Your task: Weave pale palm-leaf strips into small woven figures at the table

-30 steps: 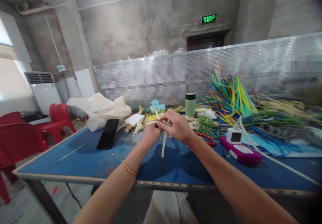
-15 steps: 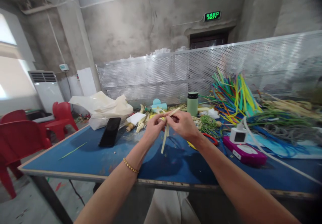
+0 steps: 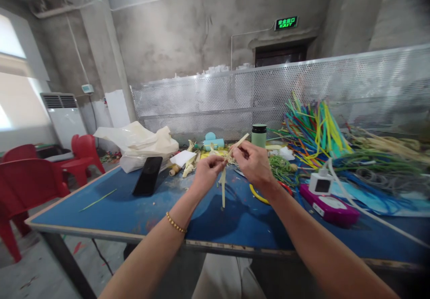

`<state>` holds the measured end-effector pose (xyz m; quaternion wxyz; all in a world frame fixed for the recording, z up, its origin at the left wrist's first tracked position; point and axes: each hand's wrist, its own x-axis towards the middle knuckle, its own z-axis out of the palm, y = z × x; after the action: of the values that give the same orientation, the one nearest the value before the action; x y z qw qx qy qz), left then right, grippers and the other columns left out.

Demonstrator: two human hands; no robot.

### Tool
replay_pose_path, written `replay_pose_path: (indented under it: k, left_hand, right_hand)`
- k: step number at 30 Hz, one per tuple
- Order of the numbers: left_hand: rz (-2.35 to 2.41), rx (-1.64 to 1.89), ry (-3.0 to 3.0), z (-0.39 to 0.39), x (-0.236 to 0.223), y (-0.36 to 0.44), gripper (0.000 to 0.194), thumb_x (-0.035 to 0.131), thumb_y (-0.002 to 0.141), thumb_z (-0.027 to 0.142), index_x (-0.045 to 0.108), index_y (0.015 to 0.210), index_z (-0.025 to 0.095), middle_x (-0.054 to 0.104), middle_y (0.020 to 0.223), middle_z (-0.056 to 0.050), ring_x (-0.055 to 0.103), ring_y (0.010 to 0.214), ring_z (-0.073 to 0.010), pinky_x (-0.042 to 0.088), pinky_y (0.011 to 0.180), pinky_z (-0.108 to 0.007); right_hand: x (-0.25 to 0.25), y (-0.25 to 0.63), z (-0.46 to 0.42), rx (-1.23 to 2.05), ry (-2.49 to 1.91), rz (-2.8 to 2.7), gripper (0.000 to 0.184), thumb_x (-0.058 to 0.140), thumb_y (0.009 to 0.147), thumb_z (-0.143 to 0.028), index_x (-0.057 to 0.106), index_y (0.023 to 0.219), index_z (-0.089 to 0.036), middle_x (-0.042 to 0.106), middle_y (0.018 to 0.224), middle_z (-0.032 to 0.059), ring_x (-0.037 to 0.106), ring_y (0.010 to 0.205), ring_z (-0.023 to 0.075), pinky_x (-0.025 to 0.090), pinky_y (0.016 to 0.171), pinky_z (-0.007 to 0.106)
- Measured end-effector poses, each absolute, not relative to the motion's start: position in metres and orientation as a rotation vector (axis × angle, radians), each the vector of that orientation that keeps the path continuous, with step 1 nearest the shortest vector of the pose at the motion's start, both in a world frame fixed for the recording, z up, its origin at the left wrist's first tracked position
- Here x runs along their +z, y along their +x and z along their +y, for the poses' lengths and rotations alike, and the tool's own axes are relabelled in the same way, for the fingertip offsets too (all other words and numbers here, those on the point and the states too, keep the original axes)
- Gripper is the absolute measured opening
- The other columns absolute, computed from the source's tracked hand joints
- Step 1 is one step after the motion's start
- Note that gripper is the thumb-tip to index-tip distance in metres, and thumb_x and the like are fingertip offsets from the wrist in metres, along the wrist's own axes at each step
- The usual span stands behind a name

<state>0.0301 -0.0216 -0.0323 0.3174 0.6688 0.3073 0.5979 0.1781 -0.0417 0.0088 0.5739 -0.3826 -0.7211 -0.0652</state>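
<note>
My left hand [image 3: 206,172] and my right hand [image 3: 252,163] are raised together over the blue table [image 3: 110,209]. Both pinch a pale cream strip [image 3: 223,186] folded between them. One end hangs down below my left fingers. The other end sticks up and to the right above my right thumb. A bead bracelet sits on my left wrist.
A black phone [image 3: 148,175] leans near a cream plastic bag [image 3: 141,144]. A green flask [image 3: 259,135], a bundle of coloured strips [image 3: 314,128], green cords [image 3: 282,168], a purple device [image 3: 331,204] with a white charger [image 3: 321,182] lie right. Red chairs [image 3: 30,173] stand left.
Both hands rose slightly and drew apart a little. The strip's upper end turned from lying level to pointing up and right, while the lower end swung to hang straight down.
</note>
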Motion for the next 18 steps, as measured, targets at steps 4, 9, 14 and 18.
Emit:
replay_pose_path:
  k: [4,9,14,18]
  left_hand:
    - [0.848,1.615,1.887,-0.026,-0.031,0.029,0.03,0.061,0.078,0.044,0.069,0.078,0.015,0.052,0.059,0.0,0.039,0.054,-0.0098,0.029,0.051,-0.023]
    - [0.912,1.608,1.988,-0.029,-0.03,0.028,0.026,0.054,0.083,0.037,0.07,0.08,0.015,0.055,0.061,-0.001,0.042,0.057,-0.0112,0.03,0.054,-0.023]
    - [0.965,1.653,2.034,-0.036,-0.025,0.03,0.02,0.054,0.081,0.026,0.071,0.079,0.016,0.058,0.062,-0.001,0.045,0.058,-0.0116,0.033,0.057,-0.023]
    - [1.013,1.716,2.079,-0.037,-0.025,0.03,0.02,0.054,0.079,0.021,0.073,0.084,0.017,0.063,0.067,-0.001,0.048,0.06,-0.0119,0.034,0.059,-0.023]
  right_hand:
    - [0.011,0.177,-0.045,-0.043,-0.883,-1.622,0.016,0.05,0.076,-0.021,0.065,0.08,-0.016,0.063,0.064,0.0035,0.051,0.052,0.0123,0.037,0.051,0.024]
    - [0.011,0.176,-0.046,-0.037,-0.88,-1.615,0.014,0.052,0.071,-0.018,0.064,0.079,-0.016,0.055,0.054,-0.0007,0.044,0.047,0.0105,0.036,0.051,0.024]
    - [0.011,0.172,-0.042,-0.031,-0.896,-1.699,0.01,0.052,0.073,-0.02,0.062,0.077,-0.017,0.064,0.071,0.0037,0.055,0.06,0.0133,0.042,0.059,0.024]
    - [0.004,0.169,-0.035,-0.126,-0.975,-1.764,0.009,0.053,0.069,-0.018,0.062,0.069,-0.016,0.065,0.068,0.004,0.057,0.062,0.0149,0.042,0.061,0.025]
